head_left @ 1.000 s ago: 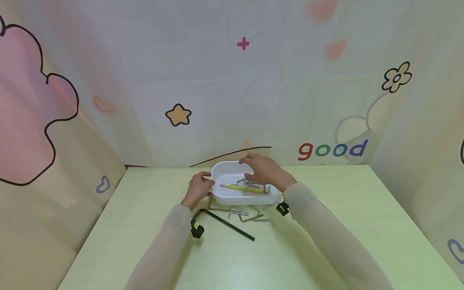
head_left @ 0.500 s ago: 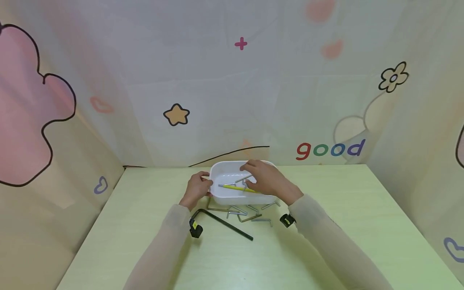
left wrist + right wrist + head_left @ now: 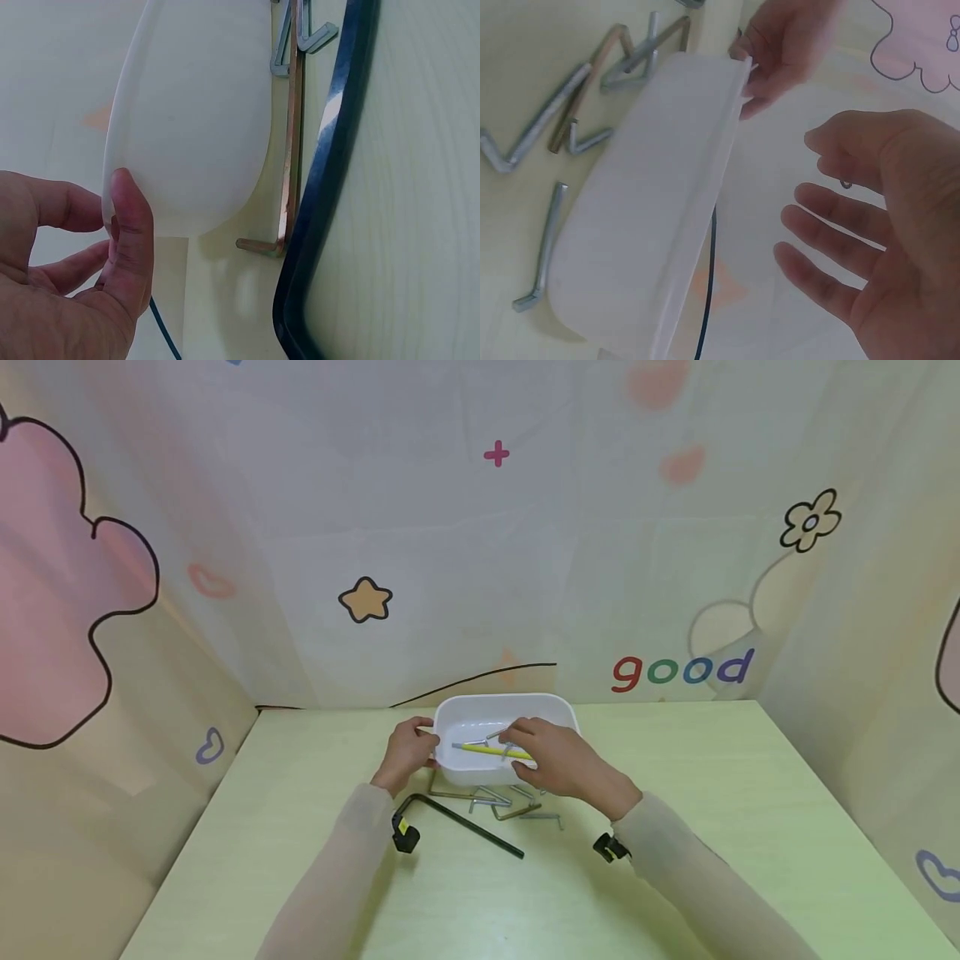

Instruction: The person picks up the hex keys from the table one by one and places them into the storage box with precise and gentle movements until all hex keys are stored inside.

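Observation:
A white plastic tray (image 3: 480,776) stands near the back of the table. My left hand (image 3: 406,750) pinches its left rim; thumb and fingers meet over the edge in the left wrist view. My right hand (image 3: 566,762) hovers over the tray's front right edge. Its fingers are loosely bent and apart in the right wrist view, and I see nothing held. Inside the tray lie a yellow rod (image 3: 480,748) with a grey tip and a few small silver hex keys (image 3: 496,734), partly hidden by the right hand. Several silver and brass hex keys (image 3: 525,812) lie in front.
A large black hex key (image 3: 480,832) lies on the table, nearest to me. Patterned cloth walls (image 3: 420,510) stand at the back and sides. The tabletop (image 3: 675,752) extends left and right of the tray.
My right hand has moved from above the tray's interior towards me and to the right, over its front edge. The left hand has kept its hold on the rim.

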`<state>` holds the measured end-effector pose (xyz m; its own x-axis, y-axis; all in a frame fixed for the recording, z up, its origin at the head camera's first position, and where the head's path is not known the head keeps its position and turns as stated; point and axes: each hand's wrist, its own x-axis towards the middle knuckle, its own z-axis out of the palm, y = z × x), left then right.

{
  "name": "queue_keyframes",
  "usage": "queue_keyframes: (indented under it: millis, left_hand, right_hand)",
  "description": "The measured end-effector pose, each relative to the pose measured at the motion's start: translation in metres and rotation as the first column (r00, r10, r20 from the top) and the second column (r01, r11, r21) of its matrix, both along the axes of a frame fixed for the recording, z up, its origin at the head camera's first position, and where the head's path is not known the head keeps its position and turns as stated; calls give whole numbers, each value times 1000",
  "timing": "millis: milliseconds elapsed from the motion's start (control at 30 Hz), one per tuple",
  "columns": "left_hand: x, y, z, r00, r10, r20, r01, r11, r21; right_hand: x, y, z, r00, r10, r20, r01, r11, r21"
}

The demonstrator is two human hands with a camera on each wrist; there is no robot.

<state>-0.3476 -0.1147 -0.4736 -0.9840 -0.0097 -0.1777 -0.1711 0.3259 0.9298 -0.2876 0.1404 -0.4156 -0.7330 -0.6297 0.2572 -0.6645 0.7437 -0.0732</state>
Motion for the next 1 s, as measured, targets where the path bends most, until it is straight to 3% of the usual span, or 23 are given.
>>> queue_keyframes:
  millis: [167,467,767,1000]
  left_hand:
    - [0,-1,0,1000,-2,0,2,1000,-6]
    - [-1,0,-2,1000,8,-1,-8,1000,-8]
    - [-1,-1,-2,1000,-7,-17,7,1000,-2]
    - [1,-2,0,1000,-12,-18,12,1000,9]
  right_hand:
    - [10,5,-10,998,25,-60,-25,1000,2]
    - [28,13,-26,995,93,-20,-93,995,37]
    - [32,18,-53,993,119,-12,-116,984,133]
    - [30,18,-66,996,88,21,-91,978,187]
